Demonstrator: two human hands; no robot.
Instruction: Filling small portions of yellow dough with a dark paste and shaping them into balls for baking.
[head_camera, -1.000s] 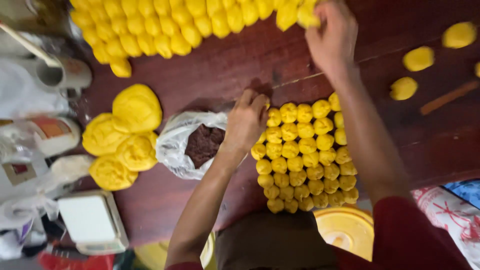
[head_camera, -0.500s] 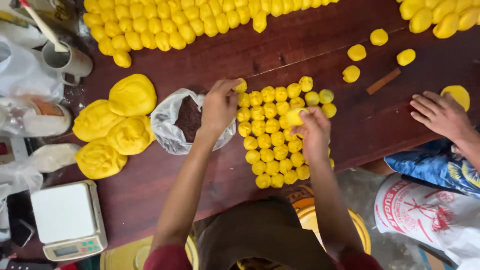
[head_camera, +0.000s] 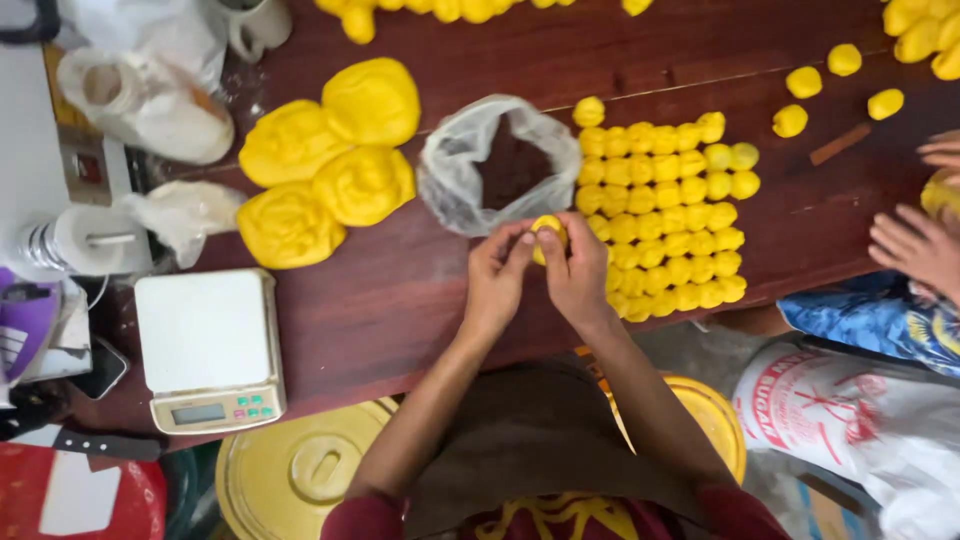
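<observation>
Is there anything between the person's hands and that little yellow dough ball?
Nothing visible does. The left hand and right hand already cup the small yellow dough ball directly, just in front of the clear plastic bag of dark brown filling.

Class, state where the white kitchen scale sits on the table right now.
In the head view, the white kitchen scale sits at the table's near left edge, below the big yellow dough lumps and left of the left hand.

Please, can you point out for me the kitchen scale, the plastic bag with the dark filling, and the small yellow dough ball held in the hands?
kitchen scale (head_camera: 205, 330), head view, on its white weighing plate.
plastic bag (head_camera: 452, 170), head view, on its clear left wall.
dough ball (head_camera: 547, 228), head view, on its top showing between the fingertips.
</observation>
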